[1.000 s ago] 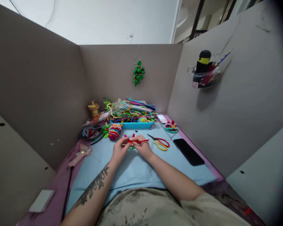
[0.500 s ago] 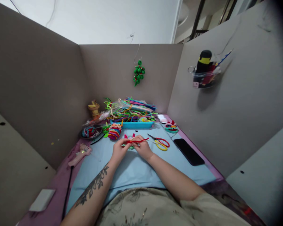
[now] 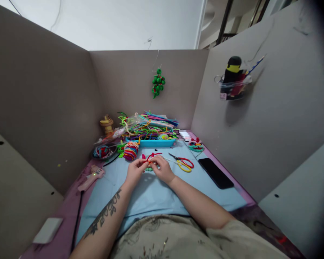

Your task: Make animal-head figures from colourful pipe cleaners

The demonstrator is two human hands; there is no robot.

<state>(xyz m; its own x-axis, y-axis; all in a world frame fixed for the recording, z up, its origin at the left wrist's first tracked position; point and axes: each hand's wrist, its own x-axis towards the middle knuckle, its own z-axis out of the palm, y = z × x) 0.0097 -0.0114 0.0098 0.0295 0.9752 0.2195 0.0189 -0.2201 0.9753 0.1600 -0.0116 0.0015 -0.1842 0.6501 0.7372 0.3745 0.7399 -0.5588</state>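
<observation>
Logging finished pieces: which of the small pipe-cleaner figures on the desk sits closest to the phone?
The teal one with red tufts, by the right wall just behind the phone. The striped figure lies far left, by the bowl.

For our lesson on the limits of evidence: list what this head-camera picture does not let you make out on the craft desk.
- Green piece under the red pipe cleaner: head view, mostly covered by both hands' fingers; shape unclear.
- Label behind the tray: blurred out.
- Bowl contents: too small to tell.
- Wall cup items: too small, overlapping.

Both hands (image 3: pixel 148 169) on red pipe cleaner (image 3: pixel 152 157)
</observation>
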